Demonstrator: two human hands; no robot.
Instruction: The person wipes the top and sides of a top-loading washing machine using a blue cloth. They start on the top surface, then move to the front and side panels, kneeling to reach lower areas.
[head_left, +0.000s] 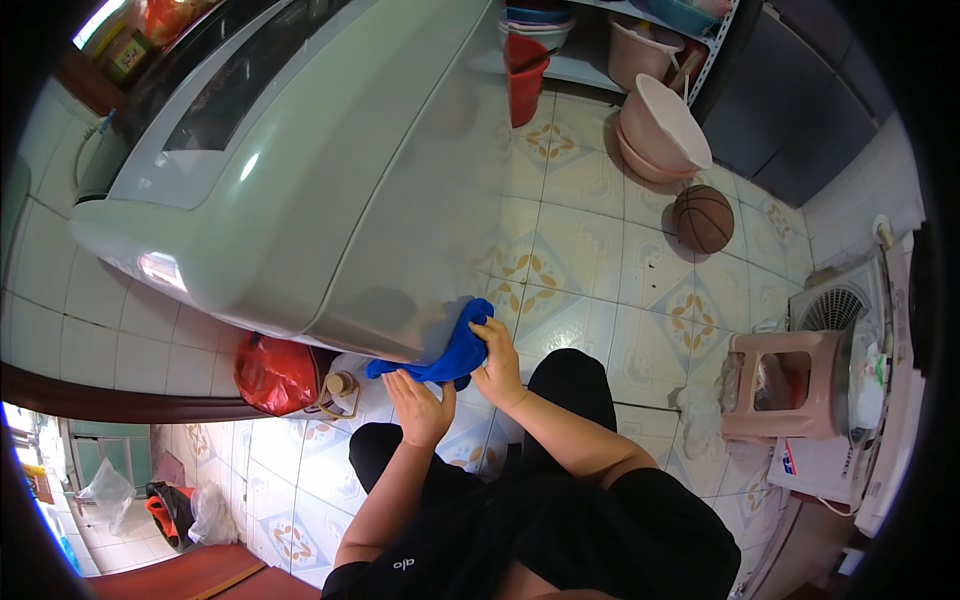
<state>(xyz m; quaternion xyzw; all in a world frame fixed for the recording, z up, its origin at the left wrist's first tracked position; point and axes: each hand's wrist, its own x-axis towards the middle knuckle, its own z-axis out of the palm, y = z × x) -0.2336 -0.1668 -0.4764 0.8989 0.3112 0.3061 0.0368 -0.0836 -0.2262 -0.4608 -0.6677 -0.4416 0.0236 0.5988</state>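
A blue cloth (461, 352) is bunched around the lower near corner of a glossy grey washing machine (375, 277). My right hand (499, 367) grips the cloth at its right end, with the fingers curled into the fabric. At the cloth's near edge, my left hand (421, 409) holds it against the machine, fingertips and thumb on the fabric. Part of the cloth is hidden behind my fingers. The machine's dark lid window (232, 90) lies at the upper left.
A red plastic bag (276, 373) and a capped jug (341, 384) stand left of my left hand. On the tiled floor (577, 262) are a basketball (703, 219), pink basins (664, 127) and a red dustpan-like scoop (526, 82). A pink plastic stool (780, 386) stands right.
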